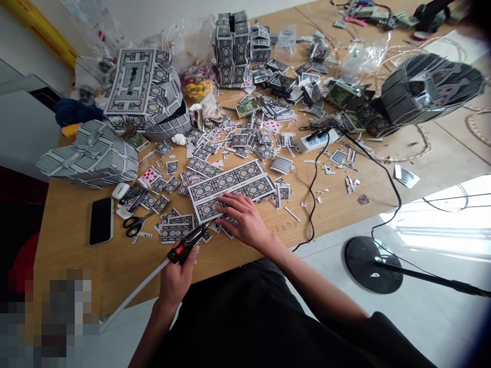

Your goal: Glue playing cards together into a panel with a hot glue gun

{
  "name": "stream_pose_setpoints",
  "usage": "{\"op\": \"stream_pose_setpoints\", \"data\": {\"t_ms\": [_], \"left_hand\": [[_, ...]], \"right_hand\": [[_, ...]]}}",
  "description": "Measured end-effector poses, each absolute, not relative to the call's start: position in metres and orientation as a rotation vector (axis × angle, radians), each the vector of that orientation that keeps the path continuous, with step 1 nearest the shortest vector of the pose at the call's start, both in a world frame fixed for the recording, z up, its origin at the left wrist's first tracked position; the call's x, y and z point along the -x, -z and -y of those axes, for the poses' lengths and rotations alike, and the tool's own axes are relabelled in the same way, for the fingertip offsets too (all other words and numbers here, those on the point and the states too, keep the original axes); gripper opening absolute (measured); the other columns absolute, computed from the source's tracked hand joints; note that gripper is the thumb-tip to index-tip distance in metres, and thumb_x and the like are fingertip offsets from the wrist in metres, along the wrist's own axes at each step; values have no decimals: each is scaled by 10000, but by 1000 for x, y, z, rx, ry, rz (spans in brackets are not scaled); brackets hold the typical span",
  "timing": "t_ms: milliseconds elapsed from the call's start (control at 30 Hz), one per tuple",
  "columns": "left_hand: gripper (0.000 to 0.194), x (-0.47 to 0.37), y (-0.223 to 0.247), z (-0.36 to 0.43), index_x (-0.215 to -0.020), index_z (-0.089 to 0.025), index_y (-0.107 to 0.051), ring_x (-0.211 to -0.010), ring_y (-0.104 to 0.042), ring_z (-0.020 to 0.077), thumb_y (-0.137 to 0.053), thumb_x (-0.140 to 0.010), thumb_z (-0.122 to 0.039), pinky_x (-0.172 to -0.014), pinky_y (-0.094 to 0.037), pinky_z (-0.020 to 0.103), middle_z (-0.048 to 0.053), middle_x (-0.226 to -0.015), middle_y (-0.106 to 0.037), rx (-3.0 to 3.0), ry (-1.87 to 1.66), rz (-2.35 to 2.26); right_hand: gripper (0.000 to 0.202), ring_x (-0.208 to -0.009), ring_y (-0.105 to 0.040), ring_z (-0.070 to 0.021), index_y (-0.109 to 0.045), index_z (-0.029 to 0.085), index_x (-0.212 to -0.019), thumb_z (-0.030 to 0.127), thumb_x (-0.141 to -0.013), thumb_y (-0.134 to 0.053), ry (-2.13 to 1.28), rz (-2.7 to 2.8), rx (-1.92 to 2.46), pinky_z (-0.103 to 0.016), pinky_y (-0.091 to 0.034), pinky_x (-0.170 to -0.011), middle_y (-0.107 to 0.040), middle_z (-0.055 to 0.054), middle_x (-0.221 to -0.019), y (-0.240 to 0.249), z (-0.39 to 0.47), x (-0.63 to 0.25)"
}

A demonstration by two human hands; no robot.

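My left hand (177, 276) is wrapped round a black hot glue gun (188, 244), with a long white glue stick (134, 296) trailing from its back end. The gun's nozzle meets the near edge of a flat panel (230, 183) joined from playing cards, patterned backs up. On that panel's near side rests my right hand (243, 220), its fingers stretched out and lying flat. Several small card strips (176, 228) lie left of the panel, close to the glue gun. Parts of the panel under my right hand are hidden.
Scissors (135, 225) and a phone (102, 221) lie to the left. Card-built shapes, among them a box (132, 84), a tower (232, 48) and a rounded form (422, 92), stand behind loose cards. A power strip (316, 140) trails a black cable (312, 199) over the table edge.
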State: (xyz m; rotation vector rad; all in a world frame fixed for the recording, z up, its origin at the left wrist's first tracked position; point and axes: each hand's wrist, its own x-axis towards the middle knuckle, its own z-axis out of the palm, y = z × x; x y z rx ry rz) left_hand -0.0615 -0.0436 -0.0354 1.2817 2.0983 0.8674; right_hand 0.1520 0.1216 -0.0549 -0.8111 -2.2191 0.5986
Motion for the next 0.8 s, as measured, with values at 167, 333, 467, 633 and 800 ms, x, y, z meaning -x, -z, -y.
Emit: {"op": "stream_pose_setpoints", "data": {"t_ms": [167,333,467,633,800], "left_hand": [[454,62,37,46,-783,-230,-673,-576,-677,176,-635,-1003,-625,-651,-566,288,0,-634,-692,-1298,-881,-2097],[450,66,42,50,-777,-223,-676,-601,-685,179,-642,-1005,-610,-662,-558,294,6,-660,-705,-1314,-887,-2102],[448,67,43,52,-765,-221,-672,-607,-686,177,-647,-1013,-594,-677,-558,295,7,-659,-704,-1314,-897,-2105],[446,68,42,55,-793,-222,-673,-626,-698,180,-644,-1011,-609,-665,-558,290,10,-681,-713,-1309,-897,-2106],[467,69,40,57,-789,-227,-673,-615,-702,183,-638,-1003,-641,-637,-554,285,9,-665,-706,-1310,-887,-2134]], "right_hand": [[290,-1457,-661,-288,-774,249,-1295,412,-1062,-719,-580,2208,803,-523,-525,-1221,-742,-102,-1489,56,-122,-152],[298,-1436,-676,-293,-775,231,-1290,415,-1063,-718,-547,2195,783,-517,-536,-1209,-751,-106,-1476,57,-122,-152],[299,-1440,-672,-292,-777,250,-1295,413,-1047,-743,-560,2196,791,-524,-532,-1213,-750,-99,-1478,57,-122,-151],[289,-1433,-675,-294,-781,254,-1289,414,-1053,-733,-564,2199,797,-528,-536,-1207,-755,-99,-1470,56,-122,-151],[281,-1434,-675,-294,-785,270,-1283,418,-1050,-735,-583,2208,811,-533,-529,-1214,-755,-94,-1470,55,-123,-151]]}}
